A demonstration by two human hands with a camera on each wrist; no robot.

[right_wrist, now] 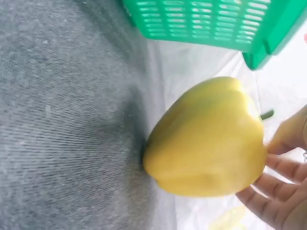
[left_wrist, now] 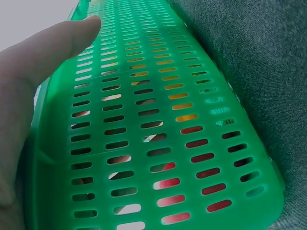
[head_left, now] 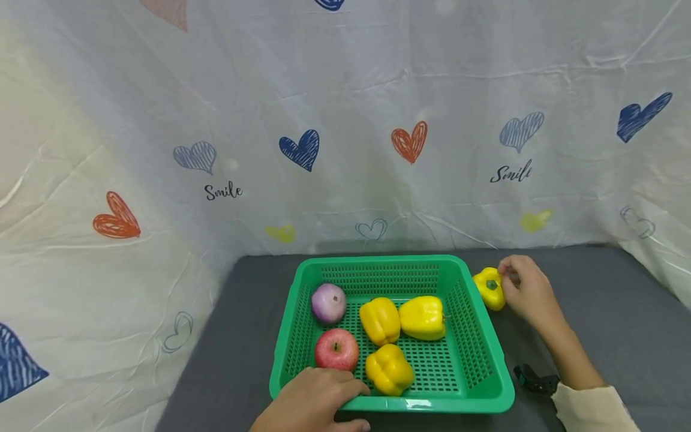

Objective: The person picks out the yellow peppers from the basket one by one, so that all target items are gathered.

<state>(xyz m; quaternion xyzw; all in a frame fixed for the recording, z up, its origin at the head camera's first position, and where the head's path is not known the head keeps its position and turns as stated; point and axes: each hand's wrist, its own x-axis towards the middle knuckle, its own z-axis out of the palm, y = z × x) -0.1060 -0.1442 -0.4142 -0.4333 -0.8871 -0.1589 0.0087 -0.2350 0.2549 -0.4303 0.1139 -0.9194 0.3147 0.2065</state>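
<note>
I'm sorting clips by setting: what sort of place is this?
Possibly a makeshift indoor filming booth: a heart-printed "Smile" sheet hangs behind a dark grey surface bearing a green basket.

Room in the basket's (head_left: 432, 405) right front corner, past a raised right wall (head_left: 471, 333).
That wall stands between the outer pepper (head_left: 491, 288) and the bare floor (head_left: 436, 372); inner peppers (head_left: 380, 321) crowd the middle, the left hand (head_left: 315, 397) blocks the front rim's left part. Left of the basket, the counter (head_left: 232, 342) lies free.
</note>
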